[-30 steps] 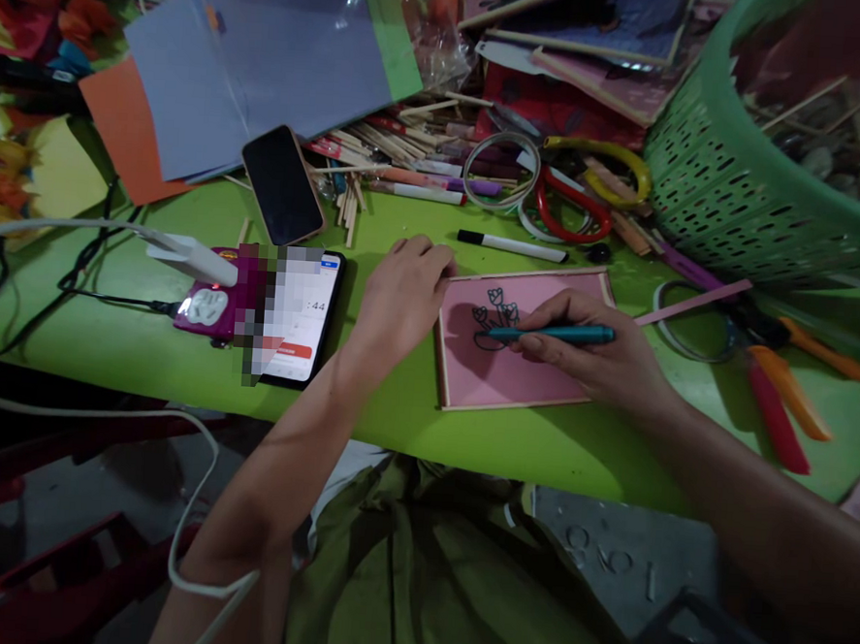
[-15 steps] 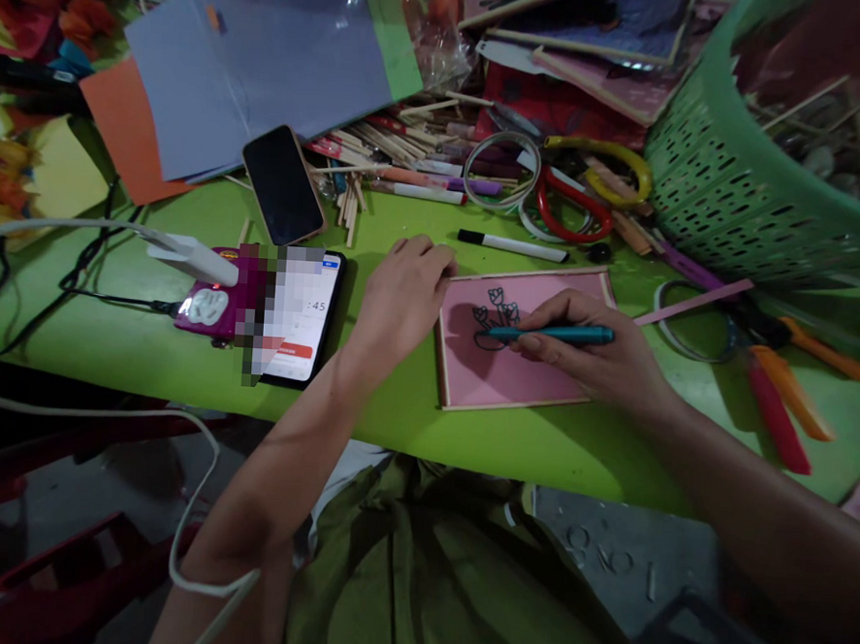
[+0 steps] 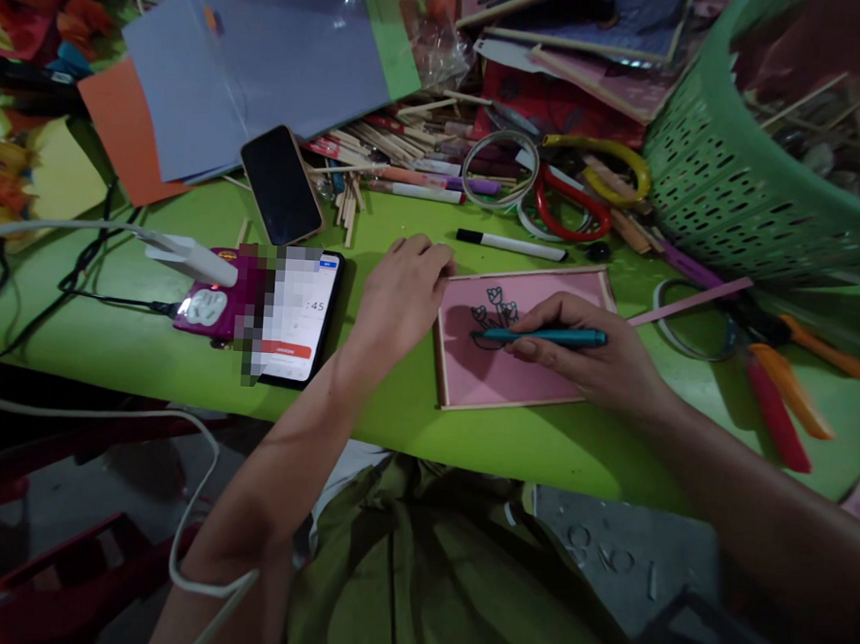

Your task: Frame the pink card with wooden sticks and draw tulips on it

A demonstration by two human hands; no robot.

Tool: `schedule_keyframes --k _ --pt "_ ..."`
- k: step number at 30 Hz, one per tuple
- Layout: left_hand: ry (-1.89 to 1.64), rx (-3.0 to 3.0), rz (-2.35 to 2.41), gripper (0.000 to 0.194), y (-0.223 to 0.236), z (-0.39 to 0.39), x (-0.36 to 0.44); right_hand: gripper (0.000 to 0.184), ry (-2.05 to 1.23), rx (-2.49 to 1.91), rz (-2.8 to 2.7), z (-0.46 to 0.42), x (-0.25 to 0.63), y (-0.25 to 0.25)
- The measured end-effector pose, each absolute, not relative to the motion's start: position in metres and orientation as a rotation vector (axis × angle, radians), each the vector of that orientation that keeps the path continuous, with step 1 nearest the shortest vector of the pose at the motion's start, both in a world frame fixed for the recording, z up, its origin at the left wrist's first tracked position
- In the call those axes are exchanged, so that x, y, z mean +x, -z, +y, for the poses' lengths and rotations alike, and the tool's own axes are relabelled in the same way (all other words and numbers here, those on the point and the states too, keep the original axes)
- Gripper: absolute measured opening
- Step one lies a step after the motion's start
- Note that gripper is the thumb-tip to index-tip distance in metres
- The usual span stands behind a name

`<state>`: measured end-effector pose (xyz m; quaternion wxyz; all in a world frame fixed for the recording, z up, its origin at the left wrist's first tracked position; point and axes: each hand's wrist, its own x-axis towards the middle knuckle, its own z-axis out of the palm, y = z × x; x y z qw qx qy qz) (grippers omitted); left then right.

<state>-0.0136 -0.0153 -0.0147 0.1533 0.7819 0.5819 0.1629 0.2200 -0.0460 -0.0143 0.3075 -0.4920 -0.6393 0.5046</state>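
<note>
My right hand [image 3: 584, 356] pinches a teal marker [image 3: 571, 337], its tip low on the left part of a pink card [image 3: 484, 384]. Thin wooden sticks edge the card, which lies flat on the green table [image 3: 395, 412]. Dark outlined flowers [image 3: 495, 302] are drawn on it, with a curved line under them at the marker's tip. My left hand [image 3: 407, 287] rests palm down by the card's upper left corner, fingers loosely bent and holding nothing that I can see. Above the card lies a white marker with a black cap [image 3: 511, 244].
Left of my left hand lie a lit phone [image 3: 306, 319], a dark phone [image 3: 282, 187] and a purple power adapter [image 3: 208, 313] with cables. Behind are tape rolls [image 3: 501, 171], scissors [image 3: 568, 209], sticks and paper [image 3: 263, 59]. A green basket [image 3: 723, 175] and orange-red pliers [image 3: 782, 402] stand and lie to the right.
The marker's tip has shifted slightly left along the curved line beneath the flowers, my right hand moving with it. My left hand stays in place.
</note>
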Motion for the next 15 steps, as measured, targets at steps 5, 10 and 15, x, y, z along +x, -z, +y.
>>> schedule_keyframes --k 5,10,15 --pt "-0.482 2.232 1.656 0.020 0.0149 -0.0150 -0.0140 0.028 -1.348 -1.292 -1.688 -0.0461 0.2195 0.0140" --pt "-0.454 2.229 1.670 0.021 0.0140 -0.0148 -0.0132 0.032 -1.378 -1.294 -1.702 -0.0464 0.2191 0.0117" --pt "-0.440 2.240 1.671 0.021 0.0128 -0.0153 -0.0128 0.034 -1.396 -1.287 -1.702 -0.0469 0.2194 0.0112"
